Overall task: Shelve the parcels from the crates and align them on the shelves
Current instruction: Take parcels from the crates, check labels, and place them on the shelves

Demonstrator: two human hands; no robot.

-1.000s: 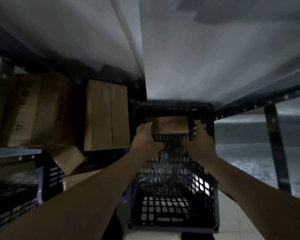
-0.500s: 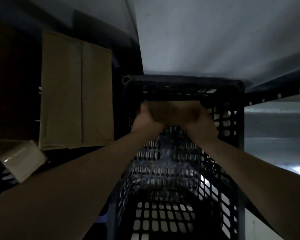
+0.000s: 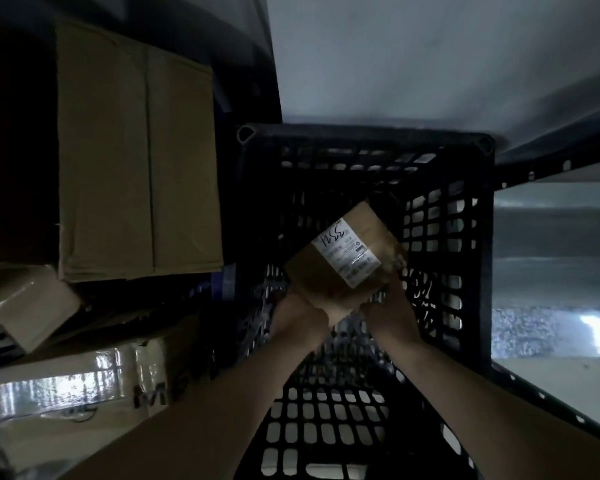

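Head view, left hand [image 3: 300,315]: grips the parcel's near-left lower edge.
Right hand [image 3: 390,306]: grips its near-right corner.
Parcel [image 3: 343,258]: above the black crate [image 3: 465,237], tilted, long axis diagonal, label up.
Cardboard boxes [image 3: 136,161]: left.

Dim metal shelf [image 3: 551,161]; black crate [image 3: 465,237] beside large cardboard box [image 3: 136,161].

I hold a small brown parcel [image 3: 343,258] tilted over the black crate [image 3: 465,237], my left hand [image 3: 300,315] and right hand [image 3: 388,306] gripping its lower edges (white label up); big cartons [image 3: 136,150] sit left.
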